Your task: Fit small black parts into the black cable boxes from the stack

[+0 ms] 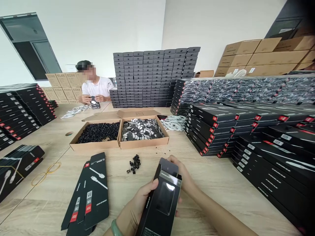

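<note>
A slim black cable box (163,200) with a clear window in its face is tilted up in front of me. My left hand (144,196) is wrapped round it, thumb along the left edge and fingertips showing past the right edge. At its far end a flap (169,166) stands up. My right hand (183,173) is closed at that end, its fingers partly hidden behind the flap. Beyond my hands lies a small heap of black plastic cable clips (135,163). Flat, unfolded black boxes (97,190) overlap one another to the left.
Two open cartons hold small black pieces (98,132) and black-and-white cards (142,128). Stacked black boxes line the right (211,131) and left (27,105). White cables (174,123) lie behind the cartons. A yellow rubber band (46,173) lies left. Another person (97,87) sits across the table.
</note>
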`<state>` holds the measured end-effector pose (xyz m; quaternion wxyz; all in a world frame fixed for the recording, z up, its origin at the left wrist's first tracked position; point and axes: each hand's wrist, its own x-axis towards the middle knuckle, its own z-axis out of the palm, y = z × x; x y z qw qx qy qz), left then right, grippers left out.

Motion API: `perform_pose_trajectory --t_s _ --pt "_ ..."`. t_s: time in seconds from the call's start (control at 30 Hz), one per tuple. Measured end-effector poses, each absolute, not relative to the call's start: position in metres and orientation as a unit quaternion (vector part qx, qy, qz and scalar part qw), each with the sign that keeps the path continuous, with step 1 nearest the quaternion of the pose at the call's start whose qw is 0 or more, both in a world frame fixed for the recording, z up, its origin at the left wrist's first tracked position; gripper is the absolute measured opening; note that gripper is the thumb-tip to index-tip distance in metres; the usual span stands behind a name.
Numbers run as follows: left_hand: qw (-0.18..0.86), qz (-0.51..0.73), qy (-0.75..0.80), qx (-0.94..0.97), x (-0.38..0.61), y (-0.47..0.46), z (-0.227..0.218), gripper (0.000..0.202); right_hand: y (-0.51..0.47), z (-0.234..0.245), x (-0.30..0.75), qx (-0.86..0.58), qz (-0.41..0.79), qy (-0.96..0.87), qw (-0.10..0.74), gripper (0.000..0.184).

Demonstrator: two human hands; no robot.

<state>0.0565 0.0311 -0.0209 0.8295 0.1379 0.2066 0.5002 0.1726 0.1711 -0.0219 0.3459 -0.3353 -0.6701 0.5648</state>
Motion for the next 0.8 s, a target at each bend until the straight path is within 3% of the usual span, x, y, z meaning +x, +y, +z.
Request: perform_pose_trajectory --t_s 0.27,0.47,0.8 --pt "0.754 0.557 0.31 0.156 0.057 0.034 -0.002 0.045 0.165 0.003 0.221 -0.375 0.584 -0.6 0.399 0.02" --pt "0.739 0.536 0.348 0.213 0.062 0.032 -0.006 0.069 0.144 0.007 0.215 -0.337 0.637 -0.572 0.391 0.018" --pt "0.743 0.513 0.366 0.223 0.066 0.032 -0.014 0.082 0.134 0.003 0.21 -0.348 0.619 -0.584 0.394 0.014"
